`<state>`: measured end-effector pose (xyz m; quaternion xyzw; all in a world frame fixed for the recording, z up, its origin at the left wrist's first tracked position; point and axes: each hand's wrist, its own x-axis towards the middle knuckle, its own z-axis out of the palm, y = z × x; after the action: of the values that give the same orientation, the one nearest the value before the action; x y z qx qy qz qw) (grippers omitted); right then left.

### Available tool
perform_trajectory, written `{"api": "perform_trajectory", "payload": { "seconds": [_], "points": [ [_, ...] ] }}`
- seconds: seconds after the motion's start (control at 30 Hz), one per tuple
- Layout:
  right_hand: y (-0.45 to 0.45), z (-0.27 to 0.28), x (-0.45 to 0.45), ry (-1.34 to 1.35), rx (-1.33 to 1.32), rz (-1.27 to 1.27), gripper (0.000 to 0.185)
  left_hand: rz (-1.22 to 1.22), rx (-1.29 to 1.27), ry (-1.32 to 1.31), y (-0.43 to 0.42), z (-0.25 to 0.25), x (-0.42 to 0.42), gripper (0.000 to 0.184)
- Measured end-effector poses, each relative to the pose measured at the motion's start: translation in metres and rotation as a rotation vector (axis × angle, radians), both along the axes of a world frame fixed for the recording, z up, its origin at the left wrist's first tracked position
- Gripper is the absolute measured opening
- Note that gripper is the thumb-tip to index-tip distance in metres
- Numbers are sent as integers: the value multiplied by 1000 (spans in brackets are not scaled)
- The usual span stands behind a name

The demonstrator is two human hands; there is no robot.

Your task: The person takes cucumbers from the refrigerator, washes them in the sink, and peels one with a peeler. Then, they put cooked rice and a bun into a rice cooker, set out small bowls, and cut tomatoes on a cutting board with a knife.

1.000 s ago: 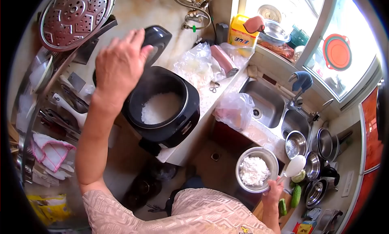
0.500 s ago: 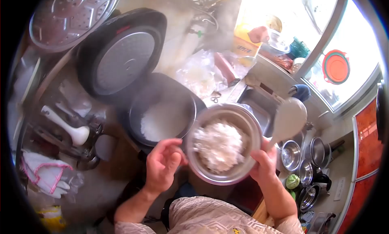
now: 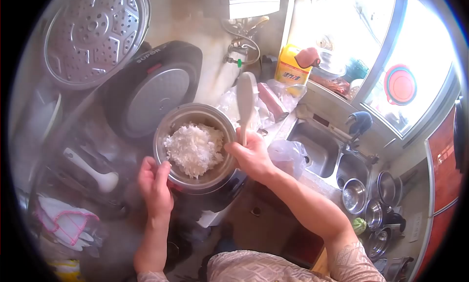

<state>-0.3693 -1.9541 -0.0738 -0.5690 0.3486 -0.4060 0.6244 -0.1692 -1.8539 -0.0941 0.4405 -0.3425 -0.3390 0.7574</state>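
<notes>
Bowl (image 3: 225, 170) of rice (image 3: 194, 149) is over the cooker (image 3: 232, 185), held between left hand (image 3: 157, 188) at eight o'clock and right hand (image 3: 252, 156) at three, which also grips a paddle (image 3: 245, 98).

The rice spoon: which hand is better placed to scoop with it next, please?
Probably the right hand: its fingers hold the rice spoon beside the bowl. The left hand is at the bowl's other side, without a spoon.
</notes>
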Motion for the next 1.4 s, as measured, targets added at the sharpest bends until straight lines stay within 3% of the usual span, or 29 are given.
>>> {"api": "perform_trajectory", "payload": {
  "seconds": [0.03, 0.1, 0.13, 0.2, 0.23, 0.3, 0.37, 0.43, 0.47, 0.57, 0.83, 0.87, 0.97, 1.03, 1.1, 1.2, 1.27, 1.33, 1.4],
  "points": [
    [-6, -4, 1, -4, -2, 3, 16, -37, 27, -44, -4, -3, 6, 12],
    [-16, -11, 0, 357, -182, 18, 27, 31, 35, -41, -14, -1, 14, 16],
    [-13, -5, -2, 374, -126, 4, 36, 98, 30, -260, -18, -4, 23, 18],
    [-16, -18, -16, 336, -184, 2, 34, 237, -5, -634, -22, -5, 28, 22],
    [-17, -23, -23, 298, -245, -1, 32, 238, 2, -633, -21, 3, 22, 22],
    [-7, 3, -34, 529, -546, 26, 22, 377, -20, -1107, -20, 15, 14, 19],
    [-9, 4, -38, 629, -982, -10, 13, 374, -10, -1165, -23, 14, 15, 16],
    [-11, 11, -33, 765, -1085, 3, 10, 379, -40, -1330, -29, 13, 15, 15],
    [-12, 14, -30, 912, -1182, 20, 10, 367, -35, -1336, -31, 11, 14, 14],
    [-19, 17, -15, 1009, -1292, 88, 13, 356, -47, -1323, -38, 4, 14, 14],
    [-16, 27, -38, 1303, -1244, 364, 8, 400, -22, -1367, -37, -6, 30, 16],
    [-16, 23, -40, 1166, -1348, 192, 7, 395, -6, -1392, -36, -5, 26, 16],
    [-15, 40, -41, 1297, -1182, 313, 8, 396, -8, -1389, -38, 1, 22, 17],
    [-14, 40, -30, 1247, -1162, 282, 12, 407, -18, -1361, -38, 11, 17, 17],
    [-14, 33, -14, 1012, -1300, 6, 17, 330, 54, -1262, -38, 31, 7, 19],
    [-14, 29, 0, 1011, -1233, -86, 17, 280, 83, -1148, -47, 36, 13, 21],
    [-19, 24, -1, 929, -1207, -25, 15, 177, 91, -947, -52, 27, 25, 23],
    [-25, 22, -6, 842, -1130, 171, 13, 195, 59, -956, -52, 22, 30, 24],
    [-28, 13, -10, 814, -1086, 182, 11, 217, 29, -964, -49, 22, 34, 24]
  ]
}}
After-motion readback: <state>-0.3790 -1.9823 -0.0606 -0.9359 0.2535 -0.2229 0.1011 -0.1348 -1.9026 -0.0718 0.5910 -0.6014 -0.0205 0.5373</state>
